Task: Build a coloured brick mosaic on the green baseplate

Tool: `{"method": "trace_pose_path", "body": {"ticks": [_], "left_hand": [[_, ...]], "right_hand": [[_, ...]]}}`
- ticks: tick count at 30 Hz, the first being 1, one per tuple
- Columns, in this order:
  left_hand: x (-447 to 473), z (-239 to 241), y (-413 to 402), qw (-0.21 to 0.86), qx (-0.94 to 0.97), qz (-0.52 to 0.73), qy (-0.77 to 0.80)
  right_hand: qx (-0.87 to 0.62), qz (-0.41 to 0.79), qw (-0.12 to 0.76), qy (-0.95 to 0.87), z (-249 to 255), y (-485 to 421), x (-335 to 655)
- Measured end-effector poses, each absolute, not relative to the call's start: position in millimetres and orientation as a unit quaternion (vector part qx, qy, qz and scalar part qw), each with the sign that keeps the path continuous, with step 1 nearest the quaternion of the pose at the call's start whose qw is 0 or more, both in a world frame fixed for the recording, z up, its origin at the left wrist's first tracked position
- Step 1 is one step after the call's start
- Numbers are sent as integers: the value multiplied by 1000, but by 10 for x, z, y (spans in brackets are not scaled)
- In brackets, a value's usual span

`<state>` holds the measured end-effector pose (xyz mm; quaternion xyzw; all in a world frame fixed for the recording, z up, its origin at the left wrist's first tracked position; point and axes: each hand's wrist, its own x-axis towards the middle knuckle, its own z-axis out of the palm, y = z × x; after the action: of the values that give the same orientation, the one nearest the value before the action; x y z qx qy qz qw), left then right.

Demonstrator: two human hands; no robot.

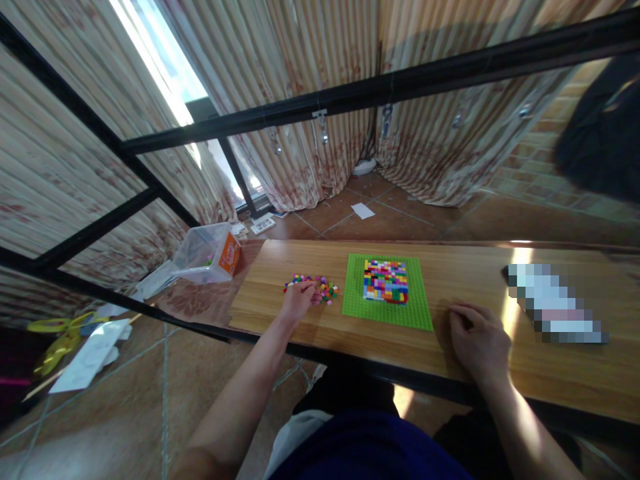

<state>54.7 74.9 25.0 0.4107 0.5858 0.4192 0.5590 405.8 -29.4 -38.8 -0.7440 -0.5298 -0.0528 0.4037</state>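
Note:
My left hand [300, 298] is over a spread of small loose toy bricks [327, 291] in many colours. Its fingers are drawn together among them, and whatever sits between the fingertips is too small to make out. To the right of that pile lies a green studded baseplate [423, 308]. A block built of multicoloured bricks [386, 281] stands on the baseplate, with stepped rows at its near side. Beyond the plate's right edge, my right hand [479, 339] rests on the table with its fingers curled in and nothing visible in them.
The wooden table [270, 267] has a dark frame. A blurred-out flat object [555, 303] lies at its right. Past the left end stands a clear plastic box [200, 250] with an orange label and a few bricks inside. A black metal rail [350, 100] crosses before the curtains.

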Motion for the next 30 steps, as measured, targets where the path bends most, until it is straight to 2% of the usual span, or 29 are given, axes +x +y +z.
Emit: {"method": "trace_pose_path", "body": {"ticks": [12,22,25,30], "left_hand": [[477,270,684,605,392,427,546],[552,216,769,544,409,435,590],[533,240,799,501,477,401,601],[535,338,837,326,630,336,620]], "right_hand": [[-743,-51,406,-530,-390,-293,4064],[-743,-47,406,-530,-393,-297,4069],[-743,-50,403,-531,-395,-297,4072],[-745,-52,398,-532,-390,-299,4067]]}}
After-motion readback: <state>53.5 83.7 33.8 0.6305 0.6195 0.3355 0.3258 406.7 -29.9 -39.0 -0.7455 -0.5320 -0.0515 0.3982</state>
